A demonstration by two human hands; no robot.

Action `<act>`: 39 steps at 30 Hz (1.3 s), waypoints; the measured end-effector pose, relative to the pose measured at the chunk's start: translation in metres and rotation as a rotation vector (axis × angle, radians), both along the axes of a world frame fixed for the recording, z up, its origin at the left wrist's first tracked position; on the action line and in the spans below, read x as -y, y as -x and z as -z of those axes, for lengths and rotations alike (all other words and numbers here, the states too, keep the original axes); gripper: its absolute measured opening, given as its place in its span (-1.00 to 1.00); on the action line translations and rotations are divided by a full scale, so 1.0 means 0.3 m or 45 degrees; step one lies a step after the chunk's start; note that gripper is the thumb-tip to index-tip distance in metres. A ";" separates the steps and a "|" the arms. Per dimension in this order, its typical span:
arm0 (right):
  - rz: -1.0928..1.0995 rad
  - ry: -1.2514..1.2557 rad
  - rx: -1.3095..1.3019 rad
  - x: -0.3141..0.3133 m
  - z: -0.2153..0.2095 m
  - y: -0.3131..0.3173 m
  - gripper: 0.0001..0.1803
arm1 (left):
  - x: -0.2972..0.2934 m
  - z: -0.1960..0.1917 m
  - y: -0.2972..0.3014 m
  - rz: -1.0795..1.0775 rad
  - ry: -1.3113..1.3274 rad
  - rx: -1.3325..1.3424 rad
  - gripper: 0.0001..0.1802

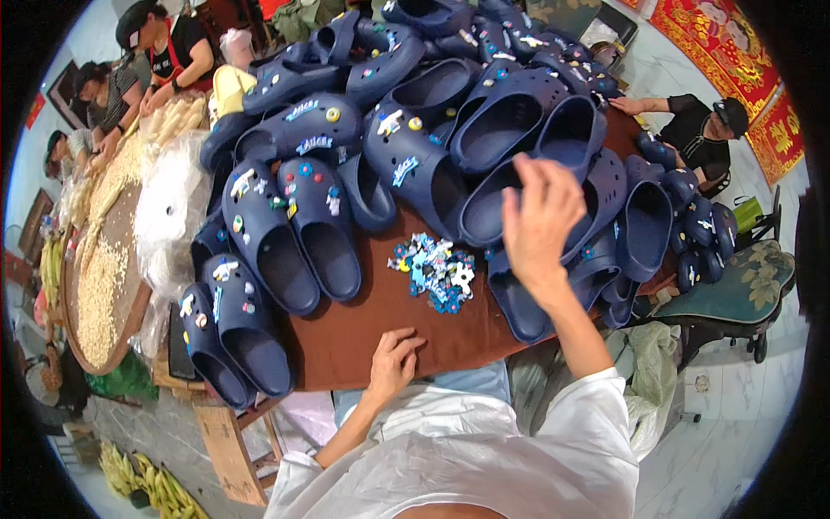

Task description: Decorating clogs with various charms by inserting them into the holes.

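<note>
Near the front edge of the brown tablecloth [346, 359], my left hand [395, 359] rests with its fingers loosely bent and holds nothing. My right hand [546, 216] is raised over the navy clogs on the right, slightly blurred, its thumb apart from the fingers. Just behind it lies an empty-topped navy clog [486, 212]; whether the fingertips touch one is unclear. Between my hands sits a small pile of colourful shoe charms [435, 271]. To its left stand a pair of clogs, one [259, 212] beside another [318, 203], both dotted with charms.
More clogs [415, 169] heap up at the back. At left, a round tray [138, 303] holds pale kernels, beside a plastic bag [173, 208]. Co-workers sit beyond it; another person [700, 130] reaches in from the right. A chair [748, 281] and wooden stool [226, 450] flank the table.
</note>
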State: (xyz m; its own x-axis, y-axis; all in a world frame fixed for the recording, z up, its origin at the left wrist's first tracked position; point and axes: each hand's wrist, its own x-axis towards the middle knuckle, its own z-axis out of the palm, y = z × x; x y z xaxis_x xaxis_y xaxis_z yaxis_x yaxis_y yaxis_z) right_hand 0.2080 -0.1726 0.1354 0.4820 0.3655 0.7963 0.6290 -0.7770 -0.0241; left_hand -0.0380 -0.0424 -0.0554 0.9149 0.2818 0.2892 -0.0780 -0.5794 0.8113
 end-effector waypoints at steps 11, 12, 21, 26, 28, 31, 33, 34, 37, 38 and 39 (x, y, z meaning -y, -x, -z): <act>0.039 0.035 0.044 0.149 -0.006 -0.153 -0.47 | 0.002 0.001 -0.015 0.019 0.029 -0.003 -0.66; 0.016 0.002 0.058 0.153 -0.005 -0.161 -0.50 | 0.001 -0.001 -0.013 0.000 0.030 -0.017 -0.66; -0.225 -0.158 0.293 0.214 0.013 0.066 -0.42 | -0.002 -0.017 0.008 -0.084 0.240 -0.001 -0.70; -0.796 0.038 0.120 0.298 0.148 0.363 -0.56 | -0.070 -0.062 0.025 -0.344 0.262 0.114 -0.74; -0.969 0.112 -0.078 0.319 0.225 0.456 -0.72 | -0.115 -0.034 0.029 -0.465 0.356 0.229 -0.77; -1.166 0.037 -0.295 0.281 0.333 0.571 -0.65 | -0.152 -0.074 0.066 -0.636 1.083 -0.005 -0.76; -1.201 0.006 -0.356 0.271 0.420 0.627 -0.63 | -0.169 -0.073 0.071 -0.626 0.897 0.129 -0.74; -1.236 -0.028 -0.414 0.269 0.457 0.651 -0.62 | -0.166 -0.097 0.082 -0.611 0.899 0.107 -0.73; -1.295 -0.002 -0.521 0.272 0.534 0.705 -0.57 | -0.146 -0.096 0.100 -0.492 0.721 0.083 -0.68; -1.297 -0.001 -0.526 0.273 0.556 0.711 -0.57 | -0.138 -0.099 0.105 -0.449 0.688 0.064 -0.56; -1.342 0.051 -0.557 0.273 0.572 0.717 -0.57 | -0.128 -0.112 0.104 -0.424 0.532 0.079 -0.49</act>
State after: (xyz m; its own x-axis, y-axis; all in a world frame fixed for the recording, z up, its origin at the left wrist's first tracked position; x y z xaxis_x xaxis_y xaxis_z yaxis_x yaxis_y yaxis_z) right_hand -0.0071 -0.2546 -0.0362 0.1533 0.7741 0.6143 0.9125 0.1278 -0.3887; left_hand -0.0690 -0.0041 -0.0218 0.7412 0.6563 0.1408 0.0001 -0.2099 0.9777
